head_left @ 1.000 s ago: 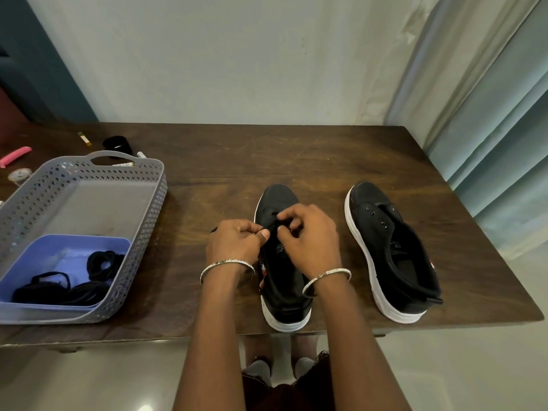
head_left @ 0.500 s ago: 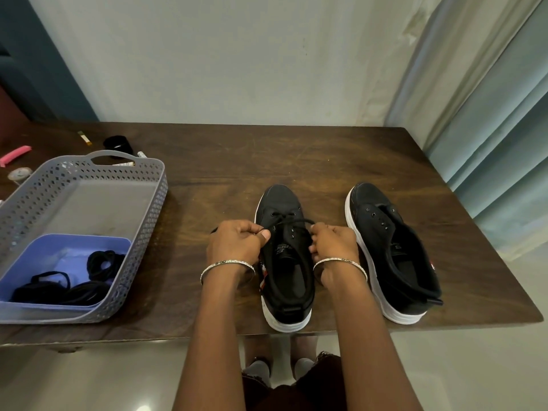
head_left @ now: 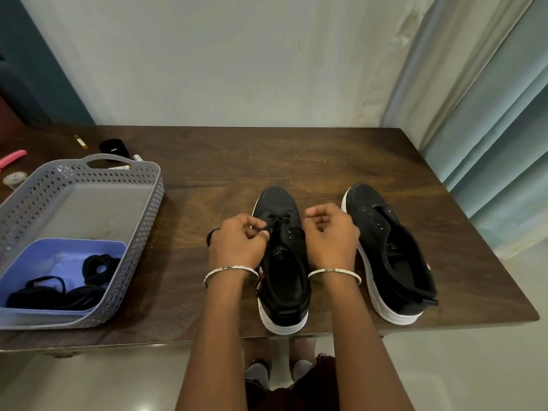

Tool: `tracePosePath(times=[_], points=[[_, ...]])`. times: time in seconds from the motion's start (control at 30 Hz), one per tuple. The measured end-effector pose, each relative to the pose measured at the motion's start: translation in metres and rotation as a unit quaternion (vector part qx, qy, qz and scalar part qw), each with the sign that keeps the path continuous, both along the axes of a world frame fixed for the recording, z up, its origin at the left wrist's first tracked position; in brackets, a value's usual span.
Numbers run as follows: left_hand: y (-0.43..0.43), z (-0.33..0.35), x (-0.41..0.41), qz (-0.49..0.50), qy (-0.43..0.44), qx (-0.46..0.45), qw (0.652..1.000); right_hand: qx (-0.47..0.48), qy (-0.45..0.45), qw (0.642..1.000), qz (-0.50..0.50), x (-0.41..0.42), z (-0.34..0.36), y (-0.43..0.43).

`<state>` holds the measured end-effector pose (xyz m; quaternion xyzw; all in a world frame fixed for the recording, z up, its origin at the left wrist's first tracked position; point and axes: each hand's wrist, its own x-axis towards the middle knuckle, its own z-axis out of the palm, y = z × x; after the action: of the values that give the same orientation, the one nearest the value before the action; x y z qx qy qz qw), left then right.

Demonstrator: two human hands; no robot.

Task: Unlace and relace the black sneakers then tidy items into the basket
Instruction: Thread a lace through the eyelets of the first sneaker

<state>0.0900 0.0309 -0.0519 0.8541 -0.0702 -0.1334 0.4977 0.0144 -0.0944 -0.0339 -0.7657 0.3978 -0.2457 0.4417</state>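
- The table point(head_left: 296, 161) carries everything, and both sneakers sit with their heels right at its near edge. A hard pull toward the person could drag one off onto the floor.
- The basket point(head_left: 148, 209) stands well apart to the left. It is out of the way now, but a wide elbow swing during tidying could shove it toward the edge.
- The laceless sneaker point(head_left: 397, 262) lies just beside the right forearm, so a sideways tug on the lace could knock it askew.
- The middle sneaker point(head_left: 278, 200) is only laced at its front eyelets, and nothing pins it down. Uneven tension would likely twist or slide it.
- The left hand point(head_left: 237, 247) has its fingers curled and pinches the lace point(head_left: 278, 221) at a left-side eyelet. If that pinch slips, the crossing goes slack.
- The right hand point(head_left: 332, 235) is curled at the sneaker's other side, but whether it has hold of the lace end cannot be made out. If it does not, the two ends may come out unequal.
- The lace itself may twist or skip an eyelet, which would mean redoing the row.
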Motion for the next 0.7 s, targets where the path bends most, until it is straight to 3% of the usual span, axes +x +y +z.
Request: tracePosePath(times=[0.17, 0.53, 0.63, 0.7], points=[[-0.011, 0.01, -0.012, -0.006, -0.102, 0.129, 0.986, -0.1, 0.048, 0.985, 0.133, 0.008, -0.008, 0.01], [-0.005, 0.008, -0.008, 0.025, -0.033, 0.085, 0.996, -0.165, 0.179, 0.955, 0.167, 0.018, -0.001, 0.013], [-0.004, 0.008, -0.007, 0.034, -0.017, 0.078, 0.996, -0.116, 0.146, 0.976, 0.111, 0.021, -0.007, 0.012], [-0.003, 0.007, -0.006, 0.037, -0.007, 0.07, 0.997, -0.011, 0.092, 0.995, 0.038, 0.023, -0.015, 0.007]])
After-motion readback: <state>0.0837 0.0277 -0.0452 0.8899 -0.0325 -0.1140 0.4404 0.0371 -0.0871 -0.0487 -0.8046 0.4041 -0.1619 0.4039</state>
